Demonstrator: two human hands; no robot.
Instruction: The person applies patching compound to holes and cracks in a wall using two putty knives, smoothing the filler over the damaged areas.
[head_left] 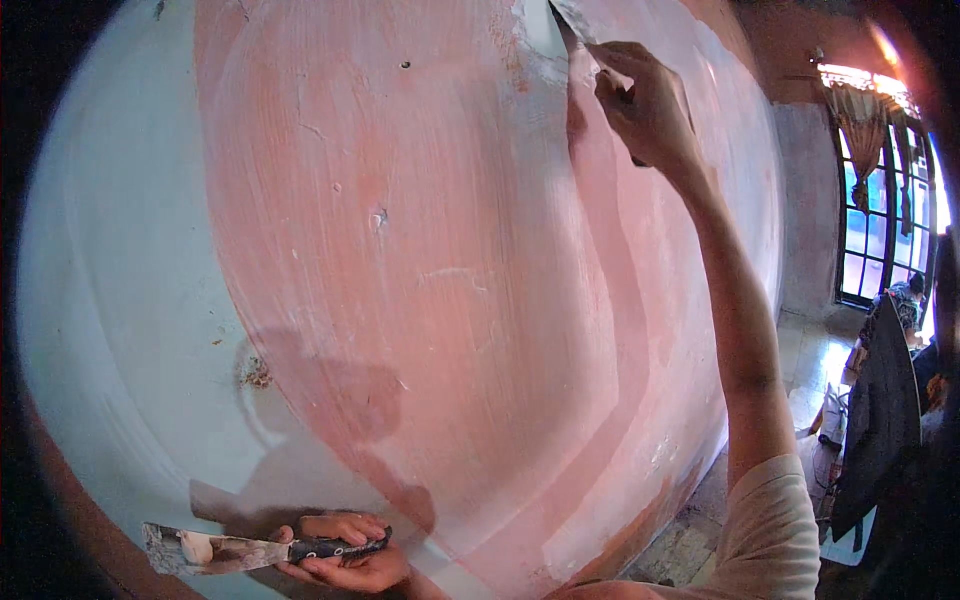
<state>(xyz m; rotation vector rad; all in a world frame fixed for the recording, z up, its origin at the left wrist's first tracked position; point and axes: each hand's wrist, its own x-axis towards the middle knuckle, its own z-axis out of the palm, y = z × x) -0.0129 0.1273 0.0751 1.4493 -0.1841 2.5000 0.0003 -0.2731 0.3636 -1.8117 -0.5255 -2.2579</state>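
My right hand (pixel 652 108) is raised high and grips a putty knife (pixel 570 22), its blade against the wall near the top edge of view. A white smear of filler (pixel 538 45) lies on the wall beside that blade. Low on the left, my left hand (pixel 350 570) holds a second putty knife (pixel 340 546) by its dark handle. Its wide blade points left and carries a pale lump of filler (pixel 198 547). The wall (pixel 400 290) is patchy pink with scrapes and small holes, and pale bluish white along its left side.
A damaged spot (pixel 256 373) shows on the pale part of the wall. Off to the right are a barred window (pixel 868 215) with a curtain (pixel 860 130), a dark upright panel (pixel 880 420) and clutter on a tiled floor (pixel 690 545). A person (pixel 905 300) is partly visible near the window.
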